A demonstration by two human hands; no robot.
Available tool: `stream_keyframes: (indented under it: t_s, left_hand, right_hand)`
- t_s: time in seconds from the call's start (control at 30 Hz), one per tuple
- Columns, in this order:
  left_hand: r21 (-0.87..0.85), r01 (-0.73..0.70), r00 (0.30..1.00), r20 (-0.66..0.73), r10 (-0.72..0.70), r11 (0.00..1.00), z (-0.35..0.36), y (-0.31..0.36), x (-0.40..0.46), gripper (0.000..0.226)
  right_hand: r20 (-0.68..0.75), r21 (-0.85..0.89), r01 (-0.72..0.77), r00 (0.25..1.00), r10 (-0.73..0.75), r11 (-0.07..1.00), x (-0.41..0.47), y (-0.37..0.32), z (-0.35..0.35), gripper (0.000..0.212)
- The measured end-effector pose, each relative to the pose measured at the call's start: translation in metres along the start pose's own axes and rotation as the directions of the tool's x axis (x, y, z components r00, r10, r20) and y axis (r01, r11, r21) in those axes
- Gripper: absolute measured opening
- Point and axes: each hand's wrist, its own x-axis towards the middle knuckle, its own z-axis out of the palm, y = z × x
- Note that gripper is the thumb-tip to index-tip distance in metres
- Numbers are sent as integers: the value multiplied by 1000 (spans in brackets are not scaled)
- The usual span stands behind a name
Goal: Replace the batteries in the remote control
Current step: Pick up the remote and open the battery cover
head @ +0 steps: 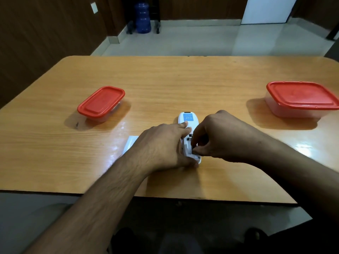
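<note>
Remote control point(189, 125) lies face down on the desk point(165, 85), a little in from the near edge and roughly midway between the left and right edges. Its long axis runs from the near edge toward the far edge, with the end carrying a blue label pointing away from the person and the open battery bay at the near end.

Left hand point(161, 145) rests against the remote's left side; its grip wraps the white body, with one finger laid straight along the back beside the label and the thumb at the near end. Right hand point(220, 136) comes in from the right, its fingers curled down into the open bay; the grip pinches something small and dark there, too hidden to name.

Just left of the left wrist, a flat white piece point(130, 144) lies on the desk, partly covered by the hand. A red-lidded box point(101, 102) sits toward the left edge, and a larger red-lidded box point(300, 96) sits by the right edge, both well apart from the remote.
</note>
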Motion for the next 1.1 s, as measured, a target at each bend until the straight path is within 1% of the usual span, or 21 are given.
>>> stream_keyframes:
  t_s: [0.07, 0.13, 0.17, 0.23, 0.37, 0.43, 0.5, 0.6, 0.67, 0.77, 0.83, 0.9, 0.93, 0.97, 1.0, 1.07, 1.1]
  left_hand:
    - [6, -1, 1000, 0, 1, 1000, 1, -1, 1, 79]
    - [6, -7, 1000, 0, 7, 1000, 1, -1, 2, 78]
    - [10, -8, 1000, 0, 8, 1000, 1, -1, 2, 79]
    - [19, -6, 1000, 7, 6, 1000, 1, -1, 2, 82]
    - [11, -13, 1000, -8, 13, 1000, 1, 0, 2, 70]
    - [10, -7, 1000, -7, 7, 1000, 1, 0, 1, 70]
    - [2, 3, 1000, 3, -3, 1000, 1, 0, 1, 80]
    - [-8, 14, 1000, 3, -14, 1000, 2, -1, 1, 93]
    - [-5, 17, 1000, 4, -17, 1000, 2, -1, 1, 96]
    - [2, 14, 1000, 2, -14, 1000, 3, -2, 2, 98]
    - [-10, 12, 1000, 3, -12, 1000, 3, -3, 2, 99]
    - [-64, 19, 1000, 4, -19, 998, 3, -4, -1, 98]
    - [-115, 28, 999, -15, -30, 993, 2, -5, -4, 94]
    - [-189, 35, 998, -52, -46, 981, -1, -6, -6, 83]
    - [-286, 30, 994, -96, -60, 958, -4, -8, -9, 66]
    - [-505, 8, 980, -169, -109, 863, -11, -10, -10, 27]
    - [-619, 9, 973, -177, -150, 785, -14, -11, -10, 19]
  right_hand:
    - [-23, 22, 18, 1000, -17, 1000, -2, 2, 2, 23]
    - [-48, 20, 48, 998, -47, 999, -5, 4, 3, 8]
    - [-55, 21, 67, 996, -65, 998, -7, 4, 3, 7]
    - [-53, 44, 101, 994, -99, 994, -9, 5, 3, 14]
    - [-92, 152, 131, 989, -118, 980, -10, 10, 2, 21]
    - [-91, 206, 136, 989, -119, 969, -9, 13, 3, 22]
    - [-47, 255, 129, 992, -121, 958, -9, 16, 4, 23]
    - [-4, 272, 128, 991, -132, 954, -11, 18, 5, 20]
    - [-4, 280, 124, 992, -128, 952, -11, 19, 6, 17]
    - [-2, 252, 102, 994, -105, 962, -11, 18, 8, 4]
    - [-11, 220, 64, 998, -63, 973, -12, 16, 9, 6]
    - [-30, 218, 21, 999, -14, 976, -13, 16, 8, 5]
    - [-46, 230, 0, 999, 11, 973, -14, 18, 6, 6]
    - [-68, 252, -24, 997, 42, 968, -15, 20, 4, 9]
    - [-89, 291, -52, 993, 81, 955, -17, 23, 1, 13]
    - [-99, 439, -99, 983, 157, 893, -20, 29, -5, 16]
    - [-86, 537, -110, 979, 184, 836, -21, 31, -8, 20]
